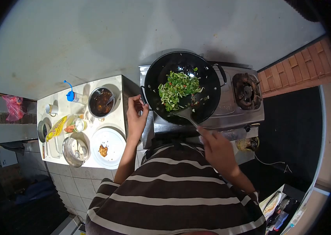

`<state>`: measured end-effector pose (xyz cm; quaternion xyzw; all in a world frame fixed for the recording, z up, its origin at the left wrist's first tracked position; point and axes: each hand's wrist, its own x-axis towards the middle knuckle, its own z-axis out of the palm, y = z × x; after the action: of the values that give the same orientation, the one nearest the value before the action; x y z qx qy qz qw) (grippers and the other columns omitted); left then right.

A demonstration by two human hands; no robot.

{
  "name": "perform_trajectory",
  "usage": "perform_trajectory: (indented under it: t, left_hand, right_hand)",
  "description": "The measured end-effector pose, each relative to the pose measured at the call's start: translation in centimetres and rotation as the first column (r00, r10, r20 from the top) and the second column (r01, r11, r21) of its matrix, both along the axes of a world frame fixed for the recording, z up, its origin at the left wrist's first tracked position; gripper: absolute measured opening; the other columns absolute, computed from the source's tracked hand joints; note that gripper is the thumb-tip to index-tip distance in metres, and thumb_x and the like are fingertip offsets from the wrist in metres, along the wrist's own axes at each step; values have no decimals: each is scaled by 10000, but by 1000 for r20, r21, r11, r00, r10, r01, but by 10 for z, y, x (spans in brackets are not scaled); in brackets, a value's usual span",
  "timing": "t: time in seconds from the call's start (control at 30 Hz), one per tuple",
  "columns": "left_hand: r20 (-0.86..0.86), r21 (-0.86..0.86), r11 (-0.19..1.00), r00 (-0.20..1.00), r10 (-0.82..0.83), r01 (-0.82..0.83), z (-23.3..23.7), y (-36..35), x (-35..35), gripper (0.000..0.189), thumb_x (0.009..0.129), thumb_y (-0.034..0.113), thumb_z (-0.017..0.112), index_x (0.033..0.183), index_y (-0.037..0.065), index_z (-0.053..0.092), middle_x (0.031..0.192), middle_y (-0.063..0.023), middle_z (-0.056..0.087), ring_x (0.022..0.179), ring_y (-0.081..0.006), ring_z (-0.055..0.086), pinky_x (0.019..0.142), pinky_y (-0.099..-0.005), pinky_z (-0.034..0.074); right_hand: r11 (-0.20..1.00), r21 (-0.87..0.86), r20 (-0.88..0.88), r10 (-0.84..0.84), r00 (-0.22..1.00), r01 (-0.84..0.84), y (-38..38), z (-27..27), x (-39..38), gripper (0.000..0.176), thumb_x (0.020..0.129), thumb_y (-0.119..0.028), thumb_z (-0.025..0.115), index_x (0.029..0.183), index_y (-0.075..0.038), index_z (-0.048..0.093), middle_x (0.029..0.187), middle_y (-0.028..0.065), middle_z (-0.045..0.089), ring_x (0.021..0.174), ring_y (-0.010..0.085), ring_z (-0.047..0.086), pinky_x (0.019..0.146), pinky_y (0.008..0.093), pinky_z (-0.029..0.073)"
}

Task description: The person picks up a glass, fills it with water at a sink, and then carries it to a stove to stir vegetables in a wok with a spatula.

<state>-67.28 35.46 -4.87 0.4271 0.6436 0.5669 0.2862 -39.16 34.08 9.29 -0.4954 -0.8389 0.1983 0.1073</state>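
**One wok [209, 84], one spatula [187, 114], two hands at work**

The left hand [135, 117] pinches one handle [143, 94] of the wok; the right hand [219, 152] grips the spatula, its blade touching one heap of chopped greens [176, 88] inside. One bare burner [247, 91] sits right.

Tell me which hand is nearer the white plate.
Left. The left hand holds the wok, just right of the plate; the right hand is farther right, holding the spatula.

I record one black two-handled wok [173, 62], open side up. Chopped greens [178, 88] with red bits lie heaped inside the wok. A metal spatula [186, 114] slants across the wok's near rim, blade inside.
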Motion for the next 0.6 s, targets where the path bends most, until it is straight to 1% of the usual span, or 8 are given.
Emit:
perform_trajectory:
  t: [0.1,0.17,0.2,0.27,0.3,0.4,0.53,0.6]
  left_hand:
    - [3,12,1000,1000,11,-11,-6,-1,0,373,883,-45,641,1222,-7,489,910,-49,545,805,-130,602,737,-257,504]
    - [-3,0,1000,1000,11,-11,-1,-2,2,373,884,-42,641,1224,-6,491,910,-52,549,807,-131,603,737,-259,504]
    - [-11,-12,1000,1000,14,-14,0,-1,2,374,885,-39,641,1226,-6,493,910,-55,553,809,-132,604,738,-261,505]
    - [-39,-6,1000,999,14,-15,-1,1,0,368,886,-35,641,1223,-6,497,911,-60,557,812,-134,605,740,-265,505]
    - [-63,3,1000,998,10,-10,-1,0,0,363,887,-31,641,1221,-6,501,911,-64,562,815,-135,607,741,-269,505]
    - [-65,-27,1000,998,7,-9,1,-1,0,356,890,-25,639,1216,-6,498,912,-72,568,821,-139,610,751,-277,503]
    - [-101,13,1000,995,9,-8,-9,-2,1,356,892,-20,638,1217,-2,493,912,-70,567,823,-140,612,762,-281,502]
    - [1,0,1000,1000,12,-12,-7,0,1,351,892,-15,639,1211,-5,493,909,-69,569,823,-140,614,765,-284,502]
  right_hand:
    - [998,-53,-45,-31,999,29,14,-45,-11,323,955,-173,570,1274,-167,620,848,175,604,711,381,647,608,485,500]
    - [990,7,0,-142,990,142,37,-65,-16,353,930,-93,586,1277,-145,624,859,177,639,746,393,629,651,473,484]
    - [990,8,-2,-140,990,140,42,-60,-13,353,930,-93,586,1277,-145,624,859,177,639,746,393,629,651,473,484]
    - [990,48,-142,-123,982,131,43,-33,-3,299,926,-98,596,1214,-133,668,819,183,637,730,380,630,648,462,479]
    - [988,24,-106,-151,983,154,36,-14,3,263,925,-162,609,1176,-137,681,799,168,629,751,371,652,625,480,491]
    - [993,-18,-3,-114,994,114,13,17,24,259,916,-160,618,1164,-138,689,826,159,639,736,371,651,631,472,502]
    - [997,52,-2,-59,998,59,23,-15,22,270,915,-159,619,1178,-141,678,841,165,645,721,379,653,631,469,516]
    - [992,68,82,-112,990,107,43,-32,8,279,920,-158,614,1195,-158,662,859,179,648,707,392,657,622,480,526]
